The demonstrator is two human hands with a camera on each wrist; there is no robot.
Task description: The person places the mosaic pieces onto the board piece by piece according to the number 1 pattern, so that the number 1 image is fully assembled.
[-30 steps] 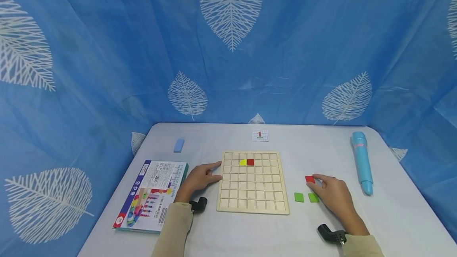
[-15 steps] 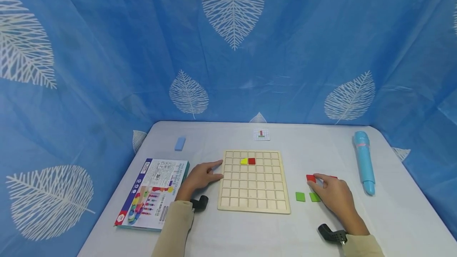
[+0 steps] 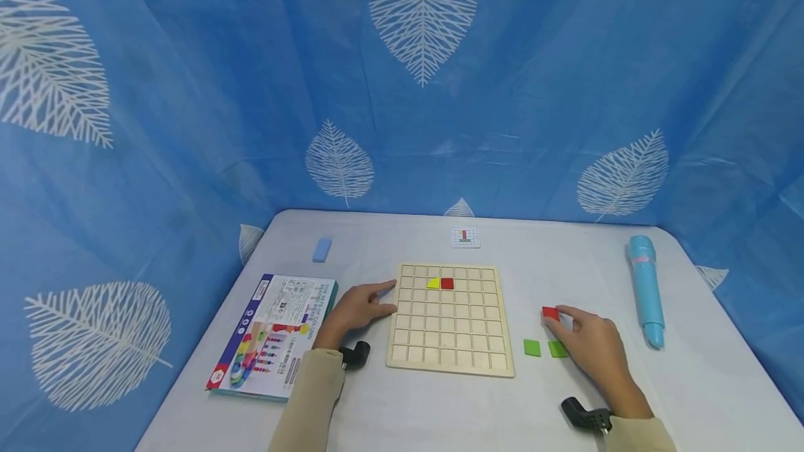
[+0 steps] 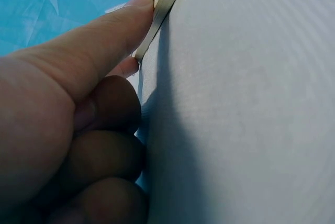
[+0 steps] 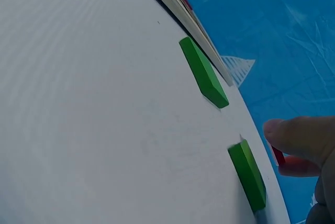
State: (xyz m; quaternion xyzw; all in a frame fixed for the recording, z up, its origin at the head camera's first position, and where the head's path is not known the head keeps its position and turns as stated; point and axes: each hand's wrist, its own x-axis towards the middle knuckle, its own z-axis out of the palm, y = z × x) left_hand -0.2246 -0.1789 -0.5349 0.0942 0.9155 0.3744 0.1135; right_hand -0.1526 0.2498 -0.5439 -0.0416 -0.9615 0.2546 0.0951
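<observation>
My right hand (image 3: 593, 346) pinches a red square tile (image 3: 550, 313) between thumb and finger, right of the board. In the right wrist view only a sliver of that tile shows. Just below lie two green square tiles (image 3: 532, 347), one partly covered by the hand. My left hand (image 3: 358, 309) touches the left edge of a wooden grid board (image 3: 448, 365) with index finger and thumb. The left wrist view has its other fingers bent under, on the tablecloth side. A yellow piece (image 3: 433, 283) and a dark red tile (image 3: 447, 284) sit side by side in the board's second row.
Behind the board lies a small pattern card (image 3: 465, 237). On the left are a printed box (image 3: 276, 337) and a light blue block (image 3: 322, 250). A blue microphone-shaped object (image 3: 645, 291) lies at the right. Blue patterned cloth (image 3: 502, 89) hangs behind the white table.
Hands and pieces hold nearly the same places while the head view shifts slightly. A bit of red seen behind the right hand half a second ago is out of sight now.
</observation>
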